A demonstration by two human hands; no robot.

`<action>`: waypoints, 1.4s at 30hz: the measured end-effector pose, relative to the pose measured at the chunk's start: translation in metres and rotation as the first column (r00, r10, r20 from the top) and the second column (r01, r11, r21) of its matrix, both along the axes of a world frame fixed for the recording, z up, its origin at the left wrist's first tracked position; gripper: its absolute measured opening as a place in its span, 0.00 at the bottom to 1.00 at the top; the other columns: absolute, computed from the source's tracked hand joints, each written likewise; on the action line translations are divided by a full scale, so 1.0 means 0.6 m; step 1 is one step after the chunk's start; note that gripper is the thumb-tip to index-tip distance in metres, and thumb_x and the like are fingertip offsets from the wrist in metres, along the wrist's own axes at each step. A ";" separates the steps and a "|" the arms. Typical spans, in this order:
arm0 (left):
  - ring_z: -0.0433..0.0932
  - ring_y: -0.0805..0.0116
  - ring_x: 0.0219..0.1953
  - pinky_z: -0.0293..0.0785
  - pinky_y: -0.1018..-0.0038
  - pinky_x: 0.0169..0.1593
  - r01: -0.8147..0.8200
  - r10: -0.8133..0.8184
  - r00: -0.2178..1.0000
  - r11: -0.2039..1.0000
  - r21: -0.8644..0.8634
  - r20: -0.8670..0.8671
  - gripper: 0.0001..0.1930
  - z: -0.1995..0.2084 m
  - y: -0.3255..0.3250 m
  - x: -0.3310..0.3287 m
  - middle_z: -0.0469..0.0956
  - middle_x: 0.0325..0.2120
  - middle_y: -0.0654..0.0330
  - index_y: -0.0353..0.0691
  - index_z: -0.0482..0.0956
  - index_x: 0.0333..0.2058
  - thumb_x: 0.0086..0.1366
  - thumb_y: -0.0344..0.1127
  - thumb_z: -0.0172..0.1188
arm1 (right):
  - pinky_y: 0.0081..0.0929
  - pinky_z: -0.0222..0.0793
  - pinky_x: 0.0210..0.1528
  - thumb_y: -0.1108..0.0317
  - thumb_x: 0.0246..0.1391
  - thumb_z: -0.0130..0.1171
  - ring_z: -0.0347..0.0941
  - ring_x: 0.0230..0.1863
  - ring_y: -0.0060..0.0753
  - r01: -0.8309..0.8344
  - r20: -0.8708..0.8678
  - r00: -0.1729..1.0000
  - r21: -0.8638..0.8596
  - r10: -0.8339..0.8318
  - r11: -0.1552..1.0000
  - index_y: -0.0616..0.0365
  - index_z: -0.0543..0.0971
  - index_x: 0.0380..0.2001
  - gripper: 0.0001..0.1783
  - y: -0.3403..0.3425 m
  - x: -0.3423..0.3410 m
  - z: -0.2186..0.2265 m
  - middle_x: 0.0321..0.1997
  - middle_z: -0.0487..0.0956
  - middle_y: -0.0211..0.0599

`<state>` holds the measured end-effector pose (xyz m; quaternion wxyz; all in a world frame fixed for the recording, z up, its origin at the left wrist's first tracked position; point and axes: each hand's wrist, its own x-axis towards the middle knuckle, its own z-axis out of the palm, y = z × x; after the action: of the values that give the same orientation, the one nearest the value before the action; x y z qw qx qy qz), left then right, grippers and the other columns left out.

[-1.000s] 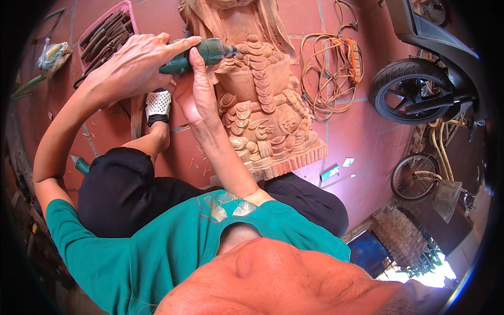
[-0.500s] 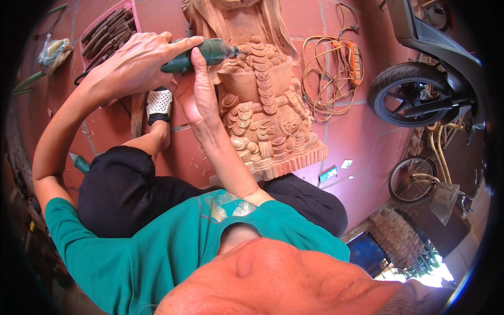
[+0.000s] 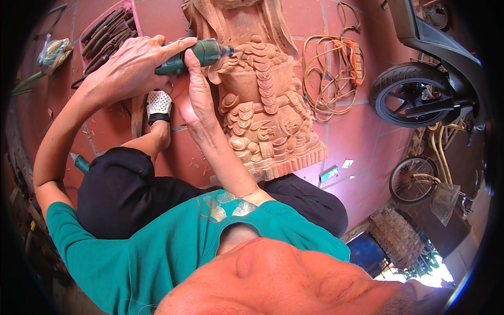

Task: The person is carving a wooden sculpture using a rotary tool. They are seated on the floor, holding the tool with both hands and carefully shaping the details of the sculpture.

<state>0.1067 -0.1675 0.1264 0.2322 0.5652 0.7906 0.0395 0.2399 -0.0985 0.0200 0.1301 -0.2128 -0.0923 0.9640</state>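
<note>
Left hand (image 3: 128, 65): curled — drill (image 3: 197, 54) gripped.
Right hand (image 3: 198, 102): thumb against drill — fingers hidden, grip cannot be told.
Carving (image 3: 265, 94): seen right of both hands.

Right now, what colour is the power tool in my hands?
The power tool is mostly dark green, showing best in the head view.

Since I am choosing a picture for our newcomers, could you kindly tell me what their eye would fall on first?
Probably the large carved wooden sculpture, in the upper middle on the red tiled floor. Next would come the green power tool at its left edge, with the left hand and right hand around it. The black motorbike wheel at the right also stands out.
</note>
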 end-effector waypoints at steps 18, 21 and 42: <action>0.79 0.45 0.47 0.73 0.56 0.51 -0.011 0.009 0.999 0.999 0.043 0.033 0.45 -0.021 -0.006 -0.003 0.78 0.48 0.44 0.47 0.65 0.70 0.50 0.33 0.70 | 0.40 0.81 0.53 0.55 0.65 0.63 0.78 0.56 0.32 -0.015 -0.004 1.000 -0.075 0.015 0.997 0.47 0.68 0.63 0.27 0.010 -0.004 -0.010 0.58 0.77 0.34; 0.79 0.45 0.47 0.73 0.56 0.51 -0.007 0.006 0.999 0.999 0.040 0.032 0.45 -0.018 -0.006 -0.004 0.78 0.49 0.44 0.47 0.65 0.70 0.50 0.33 0.70 | 0.39 0.80 0.54 0.53 0.65 0.63 0.77 0.57 0.31 -0.004 0.005 1.000 -0.048 0.004 0.999 0.47 0.69 0.62 0.27 0.005 -0.004 -0.006 0.58 0.77 0.32; 0.79 0.46 0.48 0.74 0.57 0.50 -0.007 0.004 0.999 0.996 0.087 0.032 0.46 -0.017 -0.005 0.005 0.78 0.46 0.47 0.52 0.65 0.70 0.49 0.34 0.71 | 0.38 0.75 0.60 0.52 0.65 0.62 0.76 0.58 0.29 -0.019 0.020 1.000 0.017 0.019 1.000 0.49 0.71 0.61 0.26 0.009 0.010 0.007 0.59 0.77 0.30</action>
<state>0.1098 -0.1706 0.1162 0.2197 0.5720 0.7859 0.0835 0.2458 -0.0929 0.0241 0.1219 -0.2201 -0.1041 0.9622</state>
